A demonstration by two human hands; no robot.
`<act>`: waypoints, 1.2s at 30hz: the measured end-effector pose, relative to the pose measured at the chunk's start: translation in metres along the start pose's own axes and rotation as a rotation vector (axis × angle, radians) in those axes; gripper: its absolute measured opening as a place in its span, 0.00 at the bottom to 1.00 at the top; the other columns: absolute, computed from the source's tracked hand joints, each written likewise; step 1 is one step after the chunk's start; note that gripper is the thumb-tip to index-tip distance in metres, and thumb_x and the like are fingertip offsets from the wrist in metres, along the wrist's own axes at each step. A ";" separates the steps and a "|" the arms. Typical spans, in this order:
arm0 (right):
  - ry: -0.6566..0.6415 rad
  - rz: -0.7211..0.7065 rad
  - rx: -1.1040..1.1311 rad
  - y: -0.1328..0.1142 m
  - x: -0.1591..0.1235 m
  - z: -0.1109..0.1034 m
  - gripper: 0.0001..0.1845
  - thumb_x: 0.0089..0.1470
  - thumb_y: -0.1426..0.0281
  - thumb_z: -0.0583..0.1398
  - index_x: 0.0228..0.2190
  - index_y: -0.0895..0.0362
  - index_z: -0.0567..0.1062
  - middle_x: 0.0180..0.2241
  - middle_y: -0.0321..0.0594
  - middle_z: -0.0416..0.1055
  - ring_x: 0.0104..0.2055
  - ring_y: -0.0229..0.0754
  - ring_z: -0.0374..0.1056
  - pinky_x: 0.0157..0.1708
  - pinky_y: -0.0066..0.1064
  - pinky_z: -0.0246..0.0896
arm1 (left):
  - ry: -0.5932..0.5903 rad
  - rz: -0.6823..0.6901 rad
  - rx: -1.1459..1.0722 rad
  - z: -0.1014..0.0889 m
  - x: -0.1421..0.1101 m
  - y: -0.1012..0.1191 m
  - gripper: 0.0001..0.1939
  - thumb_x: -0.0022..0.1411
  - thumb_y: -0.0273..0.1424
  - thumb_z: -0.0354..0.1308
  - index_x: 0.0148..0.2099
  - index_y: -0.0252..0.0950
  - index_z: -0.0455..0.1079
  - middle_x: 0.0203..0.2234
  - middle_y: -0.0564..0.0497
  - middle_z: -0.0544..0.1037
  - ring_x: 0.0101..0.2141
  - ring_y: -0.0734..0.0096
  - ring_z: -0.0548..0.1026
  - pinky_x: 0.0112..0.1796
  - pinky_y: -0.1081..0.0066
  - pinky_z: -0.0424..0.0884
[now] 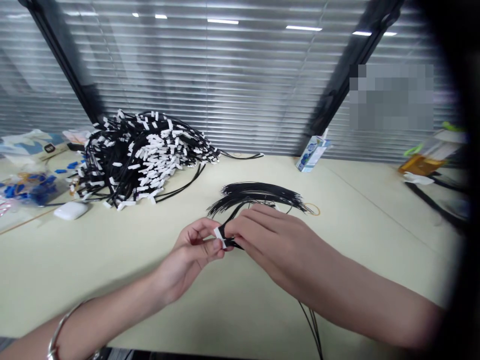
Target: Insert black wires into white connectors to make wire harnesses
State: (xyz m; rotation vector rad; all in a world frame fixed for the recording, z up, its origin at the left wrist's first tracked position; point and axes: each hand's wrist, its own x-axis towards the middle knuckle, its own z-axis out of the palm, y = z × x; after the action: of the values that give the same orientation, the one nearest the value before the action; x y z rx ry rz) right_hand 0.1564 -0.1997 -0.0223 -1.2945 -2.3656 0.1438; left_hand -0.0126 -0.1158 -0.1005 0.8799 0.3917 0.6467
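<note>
White connector (218, 233), in front of the black bundle (258, 194) — left grip (198, 246) pinching it, right grip (268, 235) grasping its wires (230, 243); best held square, wires untwisted.

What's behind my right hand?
Black wires lie on the table behind your right hand, with a blue-and-white carton farther back; anything the hand covers can't be seen.

Head view, one item. Station: the person's head, above the tabletop (131, 250). Facing: forward and down, reaching the window blinds (240, 100) beyond. Range: close on left hand (193, 252) and right hand (273, 237) (both near mid-frame), farther on blinds. Right margin: blurred, dark, curved band (467, 300).
</note>
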 end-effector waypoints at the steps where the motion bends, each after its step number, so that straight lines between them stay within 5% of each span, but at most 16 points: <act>1: -0.002 0.005 0.004 0.000 0.000 -0.001 0.29 0.36 0.94 0.49 0.39 0.56 0.61 0.37 0.32 0.61 0.39 0.35 0.53 0.40 0.28 0.48 | -0.003 0.001 0.001 0.000 0.000 0.000 0.09 0.53 0.19 0.62 0.37 0.35 0.69 0.27 0.54 0.73 0.30 0.79 0.72 0.34 0.79 0.65; 19: 0.032 0.061 -0.131 -0.008 -0.004 -0.009 0.18 0.49 0.86 0.52 0.39 0.54 0.65 0.33 0.36 0.66 0.34 0.37 0.61 0.30 0.28 0.55 | 0.012 0.026 0.046 -0.001 -0.001 -0.001 0.09 0.53 0.20 0.62 0.37 0.36 0.69 0.26 0.54 0.74 0.28 0.78 0.71 0.32 0.78 0.64; 26: -0.008 0.015 -0.169 -0.003 -0.002 -0.005 0.14 0.51 0.84 0.51 0.36 0.56 0.65 0.33 0.37 0.66 0.33 0.38 0.60 0.33 0.31 0.55 | 0.005 0.028 0.065 0.001 -0.001 0.000 0.08 0.53 0.20 0.62 0.36 0.35 0.70 0.25 0.55 0.73 0.27 0.79 0.71 0.32 0.78 0.64; 36: -0.096 0.079 -0.055 -0.002 -0.004 -0.007 0.20 0.47 0.89 0.51 0.38 0.55 0.62 0.33 0.34 0.62 0.34 0.36 0.57 0.32 0.29 0.50 | 0.016 0.036 0.083 0.003 -0.002 -0.001 0.09 0.52 0.21 0.63 0.36 0.36 0.70 0.24 0.56 0.73 0.26 0.79 0.71 0.32 0.77 0.64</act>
State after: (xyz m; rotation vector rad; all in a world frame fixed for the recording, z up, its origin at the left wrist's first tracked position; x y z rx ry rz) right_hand 0.1600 -0.2051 -0.0168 -1.4384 -2.4144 0.1699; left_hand -0.0122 -0.1188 -0.0995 0.9628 0.4204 0.6752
